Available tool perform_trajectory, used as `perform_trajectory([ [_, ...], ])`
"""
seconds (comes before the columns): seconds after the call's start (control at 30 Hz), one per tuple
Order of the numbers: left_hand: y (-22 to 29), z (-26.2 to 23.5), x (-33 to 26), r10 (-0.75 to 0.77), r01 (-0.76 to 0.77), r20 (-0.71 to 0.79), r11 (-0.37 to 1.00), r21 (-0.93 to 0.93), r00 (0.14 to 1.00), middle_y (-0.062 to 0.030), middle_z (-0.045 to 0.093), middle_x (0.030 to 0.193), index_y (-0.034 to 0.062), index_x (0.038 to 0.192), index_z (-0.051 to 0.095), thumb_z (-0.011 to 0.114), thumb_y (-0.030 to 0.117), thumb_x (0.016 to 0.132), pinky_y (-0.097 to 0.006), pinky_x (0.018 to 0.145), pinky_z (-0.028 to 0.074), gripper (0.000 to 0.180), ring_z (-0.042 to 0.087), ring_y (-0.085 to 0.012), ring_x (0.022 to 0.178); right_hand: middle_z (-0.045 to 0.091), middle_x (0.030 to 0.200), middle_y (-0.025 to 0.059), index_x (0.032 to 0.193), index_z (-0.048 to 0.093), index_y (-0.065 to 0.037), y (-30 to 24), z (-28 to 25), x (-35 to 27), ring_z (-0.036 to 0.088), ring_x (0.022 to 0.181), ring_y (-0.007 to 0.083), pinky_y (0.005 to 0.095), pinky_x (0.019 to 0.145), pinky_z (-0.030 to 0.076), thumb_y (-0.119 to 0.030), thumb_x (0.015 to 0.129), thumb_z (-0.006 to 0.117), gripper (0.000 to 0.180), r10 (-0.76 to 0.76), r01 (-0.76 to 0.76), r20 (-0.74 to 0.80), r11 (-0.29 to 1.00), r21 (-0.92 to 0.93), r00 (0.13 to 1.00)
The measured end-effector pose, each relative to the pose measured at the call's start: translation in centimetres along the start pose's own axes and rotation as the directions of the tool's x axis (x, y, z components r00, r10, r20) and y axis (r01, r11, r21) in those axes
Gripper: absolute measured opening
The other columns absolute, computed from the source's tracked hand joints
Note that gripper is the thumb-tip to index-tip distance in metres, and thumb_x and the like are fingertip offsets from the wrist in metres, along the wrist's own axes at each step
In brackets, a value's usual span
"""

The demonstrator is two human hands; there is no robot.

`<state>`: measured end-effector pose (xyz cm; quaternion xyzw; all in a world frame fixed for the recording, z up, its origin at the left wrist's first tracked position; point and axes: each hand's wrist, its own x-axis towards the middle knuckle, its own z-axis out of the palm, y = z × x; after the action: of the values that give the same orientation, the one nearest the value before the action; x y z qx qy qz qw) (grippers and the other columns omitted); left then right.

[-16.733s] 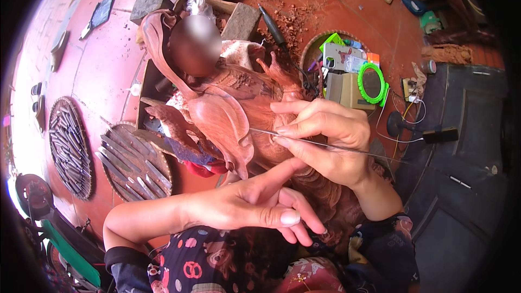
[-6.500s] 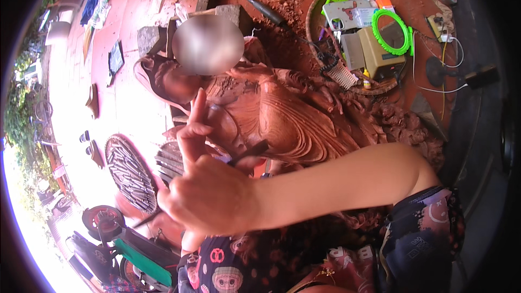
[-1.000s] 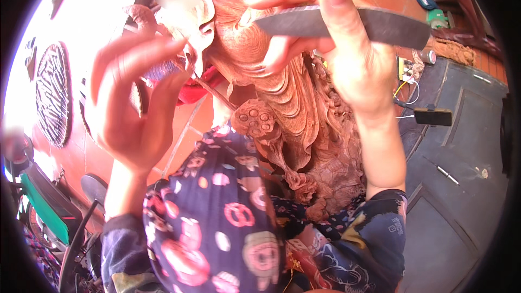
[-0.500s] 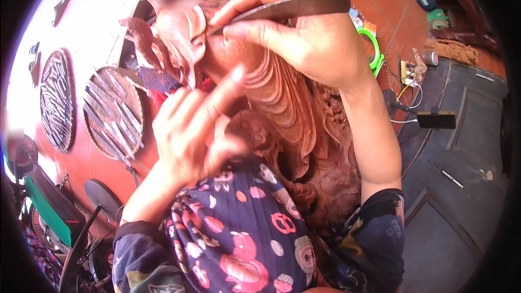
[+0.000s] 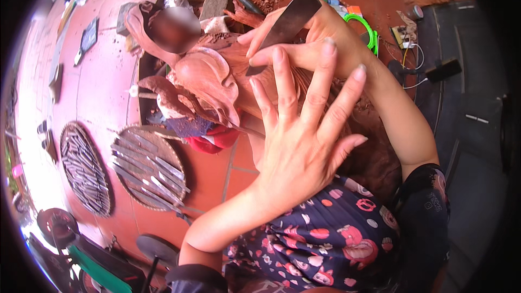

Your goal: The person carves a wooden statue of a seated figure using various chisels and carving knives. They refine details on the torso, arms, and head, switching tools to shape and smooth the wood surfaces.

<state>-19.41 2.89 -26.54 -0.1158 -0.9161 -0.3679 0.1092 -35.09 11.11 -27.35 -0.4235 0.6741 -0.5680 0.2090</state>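
Note:
A reddish-brown wood carving (image 5: 209, 78) with flowing folds stretches from the upper left down toward my lap. Over its middle, my right hand (image 5: 331, 35) pinches a flat, dark carving blade (image 5: 290, 19). The blade's broad end slants up to the right; its pointed lower end shows below the fingers, close above the wood. My left hand (image 5: 304, 135) is spread wide with its back facing up, holding nothing. Its fingertips overlap the right hand in the picture; whether they touch, I cannot tell. Much of the lower carving is hidden behind my left hand and patterned clothing.
On the red tiled floor at left, several metal chisels (image 5: 84, 168) fill one woven tray, and more lie on a second woven tray (image 5: 163, 144). Red cloth (image 5: 214, 140) sits beside the carving. A bright green ring (image 5: 373, 38), a cabled phone (image 5: 444, 69) and a dark panel (image 5: 472, 152) are at right.
My left hand has moved right and spread its fingers in front of the right hand. The blade now stands at a steeper slant, still in my right hand. The whole view has shifted.

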Motion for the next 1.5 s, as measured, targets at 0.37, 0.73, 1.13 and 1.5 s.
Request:
perform_trajectory([
  [0.37,-2.7,-1.5,-0.6,0.093,-0.082,0.049,0.978,-0.194,0.994,-0.0379,0.008,0.156,0.0117,0.149,0.040,0.067,0.048,0.087,-0.063,0.114,0.012,0.077,0.004,-0.0583,0.144,0.072,0.078,0.0080,0.085,0.070,-0.004,-0.1,1.4,-0.1,0.072,0.077,0.0238,0.0441,0.108,0.043,-0.008,0.072,0.075,0.014,-0.081,0.079,-0.038,0.995,-0.054,0.996],
  [0.73,-3.0,-1.6,-1.2,-0.008,0.000,-0.022,0.947,-0.320,1.000,-0.0304,0.014,0.158,0.0195,0.149,0.043,0.070,0.039,0.086,-0.062,0.115,0.010,0.072,0.003,-0.0538,0.146,0.074,0.084,0.0054,0.087,0.073,-0.006,-0.1,1.1,0.4,0.071,0.098,0.0318,0.0563,0.108,0.039,-0.012,0.074,0.076,0.014,0.123,-0.118,0.111,0.992,-0.049,0.986],
  [1.13,-3.7,-0.9,0.1,0.008,-0.027,-0.069,0.960,-0.278,0.998,-0.0316,0.013,0.158,0.0124,0.150,0.040,0.068,0.040,0.088,-0.061,0.115,0.012,0.074,0.007,-0.0543,0.145,0.074,0.084,0.0057,0.090,0.076,-0.005,-0.5,0.7,1.1,0.071,0.099,0.0315,0.0578,0.108,0.038,-0.014,0.078,0.073,0.016,0.193,-0.195,0.046,0.980,0.048,0.980],
  [1.5,-3.5,-1.2,0.1,-0.011,-0.010,-0.056,0.933,-0.359,0.998,-0.0289,0.015,0.159,0.0125,0.152,0.036,0.066,0.040,0.088,-0.058,0.116,0.014,0.075,0.012,-0.0523,0.145,0.074,0.087,0.0067,0.090,0.075,-0.004,-0.6,0.6,0.9,0.072,0.093,0.0274,0.0523,0.105,0.044,-0.011,0.074,0.076,0.018,0.145,-0.155,0.088,0.980,0.121,0.985],
])
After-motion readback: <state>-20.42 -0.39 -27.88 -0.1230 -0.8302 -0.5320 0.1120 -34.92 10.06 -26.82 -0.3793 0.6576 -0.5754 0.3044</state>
